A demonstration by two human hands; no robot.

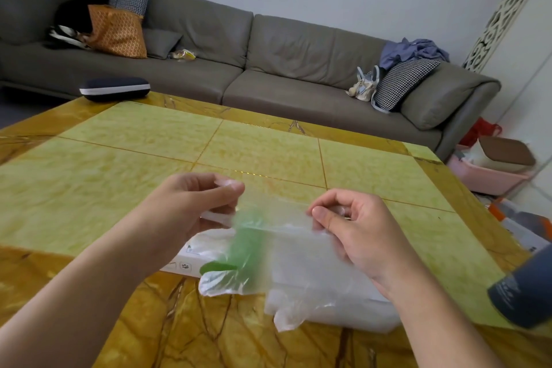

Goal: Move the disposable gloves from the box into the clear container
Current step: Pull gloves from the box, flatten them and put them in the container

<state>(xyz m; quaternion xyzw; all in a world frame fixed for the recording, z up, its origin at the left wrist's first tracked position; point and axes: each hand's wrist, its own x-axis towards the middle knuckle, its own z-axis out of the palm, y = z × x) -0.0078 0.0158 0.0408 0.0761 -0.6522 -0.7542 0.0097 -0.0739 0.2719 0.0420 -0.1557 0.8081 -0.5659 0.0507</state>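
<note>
The left hand (191,203) pinches one top corner of a clear disposable glove (286,254), held above the white glove box (185,263) on the yellow table (149,152); the right hand (352,233) pinches the other corner.

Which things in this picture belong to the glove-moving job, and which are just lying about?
Part of the job:
- thin clear gloves, pinched by both hands
- white box lying under them
- left hand
- right hand

Just lying about:
- dark case at the table's far edge
- grey sofa
- orange cushion
- pink basin on the floor
</note>
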